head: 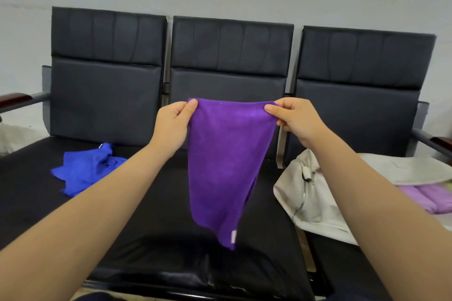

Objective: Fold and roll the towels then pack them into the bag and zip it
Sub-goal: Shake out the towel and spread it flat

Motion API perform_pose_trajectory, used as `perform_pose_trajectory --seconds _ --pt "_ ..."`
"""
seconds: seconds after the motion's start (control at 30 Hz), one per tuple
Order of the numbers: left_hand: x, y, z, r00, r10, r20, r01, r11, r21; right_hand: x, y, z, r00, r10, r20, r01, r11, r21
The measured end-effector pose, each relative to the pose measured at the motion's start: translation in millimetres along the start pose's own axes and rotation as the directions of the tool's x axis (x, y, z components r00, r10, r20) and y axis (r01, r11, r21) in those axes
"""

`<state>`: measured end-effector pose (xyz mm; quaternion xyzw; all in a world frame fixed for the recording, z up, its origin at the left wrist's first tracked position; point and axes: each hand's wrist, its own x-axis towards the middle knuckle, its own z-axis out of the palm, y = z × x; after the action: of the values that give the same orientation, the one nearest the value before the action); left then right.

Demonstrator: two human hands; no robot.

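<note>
- Purple towel [227,161]: both top corners are hidden inside the pinching fingers of the left hand [171,124] and right hand [296,120]. The print on the label [234,236] at the low corner is too small to read.
- Blue towel [85,171]: crumpled, its underside is concealed. The white tag [101,146] is unreadable.
- Bag [318,205]: the middle is covered by the right forearm and the far end is cut by the right edge. The zip [302,197] passes out of sight under the forearm.
- Lilac towels [430,197] in the bag: partly shown, number uncertain.
- Bench [105,95]: the left armrest [14,99] and right armrest [440,141] are cut by the edges.
- Pale object [17,137] at the left edge: cut off, kind unclear.
</note>
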<state>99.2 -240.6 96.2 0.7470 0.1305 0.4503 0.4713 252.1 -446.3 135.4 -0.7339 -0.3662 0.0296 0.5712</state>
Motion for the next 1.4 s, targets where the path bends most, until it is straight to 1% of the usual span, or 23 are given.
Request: perform_pose_trajectory --seconds 0.07,0.13,0.2,0.27,0.33,0.4,0.43,0.5,0.53,0.63,0.7,0.73,0.8,0.87,0.97,1.03,1.1,1.17,1.23,1.27,1.3,1.33,1.4 --pt "0.1 -0.5 0.0 1.000 0.010 0.000 -0.010 1.000 0.020 -0.7 2.7 1.3 1.000 -0.002 0.001 0.002 1.000 0.014" --pt "-0.2 0.3 -0.8 1.000 0.009 -0.026 -0.009 1.000 0.001 -1.1 4.7 0.6 1.000 -0.007 0.011 0.006 1.000 0.012" --pt "-0.2 1.4 -2.0 0.999 0.002 -0.046 -0.003 1.000 -0.004 -1.8 4.9 -2.0 0.999 0.003 0.052 -0.005 0.999 0.042" --pt "1.5 1.4 -3.4 0.999 -0.017 -0.043 0.018 0.999 0.030 -1.8 4.3 -4.4 0.993 0.005 0.119 -0.022 0.990 0.142" --pt "2.4 4.4 -4.8 0.999 -0.024 -0.033 0.024 1.000 0.019 -1.4 2.6 -5.6 0.984 -0.010 0.179 -0.042 0.958 0.283" --pt "3.1 8.5 -6.1 1.000 0.000 -0.009 0.000 0.998 -0.055 -0.9 0.1 -6.8 0.974 -0.026 0.226 -0.065 0.920 0.387" --pt "3.8 10.7 -7.2 1.000 0.011 0.018 -0.009 0.995 -0.102 0.0 -0.3 -7.6 0.971 -0.026 0.238 -0.075 0.912 0.404" --pt "7.0 11.4 -10.1 0.997 0.013 0.080 -0.004 0.993 -0.118 3.1 2.0 -9.7 0.975 0.010 0.223 -0.094 0.923 0.372" --pt "10.8 8.7 -11.8 0.994 0.003 0.105 0.004 0.997 -0.072 5.1 4.5 -9.9 0.979 0.044 0.198 -0.108 0.939 0.326" --pt "25.6 -7.1 -10.2 0.982 -0.086 0.167 0.054 0.981 0.188 13.4 12.7 -2.5 0.974 0.174 0.141 -0.192 0.974 0.122" --pt "36.3 -15.4 -2.1 0.973 -0.172 0.156 0.129 0.959 0.253 22.6 17.0 7.7 0.967 0.231 0.107 -0.243 0.964 0.112" --pt "41.7 -16.9 2.7 0.968 -0.208 0.143 0.173 0.959 0.223 27.8 17.6 13.2 0.969 0.236 0.074 -0.245 0.959 0.141" --pt "51.9 -13.6 10.8 0.962 -0.249 0.114 0.245 0.968 0.048 38.1 17.5 23.2 0.980 0.198 -0.013 -0.193 0.969 0.156" --pt "62.0 -9.0 13.8 0.968 -0.239 0.069 0.246 0.963 -0.113 44.5 16.5 30.4 0.987 0.136 -0.084 -0.120 0.977 0.175" --pt "65.8 -9.5 9.4 0.979 -0.195 0.053 0.202 0.955 -0.218 42.8 18.1 34.9 0.992 0.069 -0.109 -0.047 0.980 0.191" --pt "59.3 -19.4 3.8 0.983 -0.157 0.092 0.173 0.966 -0.191 34.8 25.5 36.6 0.993 0.070 -0.099 -0.050 0.981 0.187" --pt "42.7 -37.5 -1.4 0.978 -0.146 0.150 0.164 0.980 -0.114 20.5 42.5 40.8 0.992 0.094 -0.084 -0.079 0.984 0.161" --pt "15.4 -65.6 -6.1 0.960 -0.162 0.227 0.164 0.986 0.009 -0.7 71.2 47.8 0.997 0.065 -0.034 -0.065 0.998 -0.006" --pt "-23.5 -99.8 -11.4 0.925 -0.151 0.348 0.087 0.977 0.194 -26.8 103.3 55.1 0.997 0.049 0.066 -0.031 0.970 -0.240" --pt "-45.2 -117.7 -13.9 0.890 -0.158 0.428 0.026 0.954 0.299 -41.5 118.4 58.5 0.987 0.076 0.142 -0.024 0.942 -0.336" --pt "-67.4 -133.6 -16.2 0.835 -0.186 0.517 -0.039 0.919 0.393 -56.8 132.2 62.0 0.965 0.122 0.234 -0.014 0.909 -0.417" --pt "-88.5 -147.6 -17.6 0.756 -0.244 0.608 -0.102 0.873 0.477 -72.5 144.4 65.3 0.926 0.179 0.334 0.009 0.870 -0.492" --pt "-123.6 -160.5 -18.2 0.571 -0.375 0.730 -0.228 0.782 0.580 -102.3 165.4 71.6 0.805 0.323 0.497 0.076 0.776 -0.626"
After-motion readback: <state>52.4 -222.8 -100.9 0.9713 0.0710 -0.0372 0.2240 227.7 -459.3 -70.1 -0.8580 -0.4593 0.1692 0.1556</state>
